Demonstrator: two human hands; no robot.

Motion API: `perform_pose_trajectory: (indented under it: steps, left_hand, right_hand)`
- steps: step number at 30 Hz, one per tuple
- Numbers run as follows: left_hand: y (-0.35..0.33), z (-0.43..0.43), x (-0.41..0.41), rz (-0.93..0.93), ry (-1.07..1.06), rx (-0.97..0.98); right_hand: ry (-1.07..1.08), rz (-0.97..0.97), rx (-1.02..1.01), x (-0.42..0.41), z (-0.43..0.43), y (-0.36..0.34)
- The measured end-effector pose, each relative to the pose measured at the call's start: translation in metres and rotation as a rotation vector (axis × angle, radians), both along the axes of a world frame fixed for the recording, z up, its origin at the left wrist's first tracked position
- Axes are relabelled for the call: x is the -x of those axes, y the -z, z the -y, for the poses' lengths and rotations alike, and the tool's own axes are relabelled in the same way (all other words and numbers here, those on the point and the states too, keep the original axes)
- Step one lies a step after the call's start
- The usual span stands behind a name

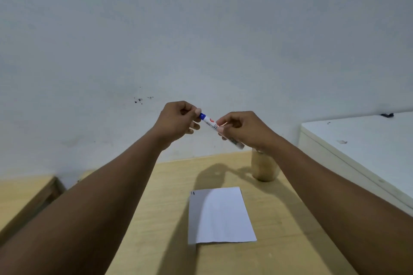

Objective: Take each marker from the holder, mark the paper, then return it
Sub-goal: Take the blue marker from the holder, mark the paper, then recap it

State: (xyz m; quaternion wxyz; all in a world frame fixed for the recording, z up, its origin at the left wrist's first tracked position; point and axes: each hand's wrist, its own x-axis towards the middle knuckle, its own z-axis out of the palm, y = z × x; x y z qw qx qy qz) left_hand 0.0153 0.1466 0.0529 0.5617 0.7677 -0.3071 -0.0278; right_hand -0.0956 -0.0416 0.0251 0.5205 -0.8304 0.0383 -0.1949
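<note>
A: Fingers (pixel 194 112) of the left hand (pixel 176 121) are pinched narrow round the blue cap (pixel 202 115) of the marker (pixel 220 130), both hands up in the air over the far part of the table (pixel 169 196).

B: And the axis?

A: Runs cap-end upper left, butt-end lower right, tilted down twd the right. Cap looks seated on the barrel, or right at the joint; can't tell if it's started off.

B: Right hand (pixel 242 129)?

A: Closed on the mid-barrel, thumb and forefinger on top, butt sticking out below the palm. So each hand has its own end, left on cap, right on body.

B: So the pull goes along that line.

A: My guess, yes: left draws up-left, right holds or draws down-right, no twisting off-axis.

B: Paper (pixel 220 215)?

A: Flat, middle of the table, nearer the front edge, below both hands. One small dark mark at its far left corner, rest blank.

B: Holder (pixel 264 166)?

A: Tan cup twd the far right of the table, just under the right wrist. Rim hidden, contents can't tell.
</note>
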Motion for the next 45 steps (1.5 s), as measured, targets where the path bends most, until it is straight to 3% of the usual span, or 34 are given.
perform_pose_trajectory:
  steps: [6, 9, 17, 24, 29, 36, 45]
  left_hand:
    - [0.055, -0.056, 0.007, -0.17, -0.115, 0.076]
    - [0.082, -0.068, 0.011, -0.264, -0.107, 0.067]
    - [0.114, -0.056, 0.02, -0.365, 0.075, -0.076]
    - [0.137, -0.062, 0.007, -0.589, -0.072, 0.058]
    - [0.148, -0.057, 0.014, -0.673, 0.02, 0.034]
    - [0.168, -0.058, 0.01, -0.533, 0.08, -0.183]
    - [0.175, -0.066, 0.003, -0.463, 0.099, -0.254]
  right_hand:
    - [-0.278, -0.137, -0.644, -0.008, -0.038, 0.012]
    - [-0.255, -0.148, -0.781, -0.014, -0.06, 0.035]
    - [-0.178, -0.238, -0.748, -0.028, -0.087, 0.087]
    - [-0.151, -0.185, -0.747, -0.026, -0.047, 0.09]
    - [-0.03, -0.272, -0.681, -0.029, -0.04, 0.109]
    - [0.086, -0.261, -0.513, -0.039, -0.07, 0.149]
    - [0.145, -0.229, -0.407, -0.041, -0.08, 0.17]
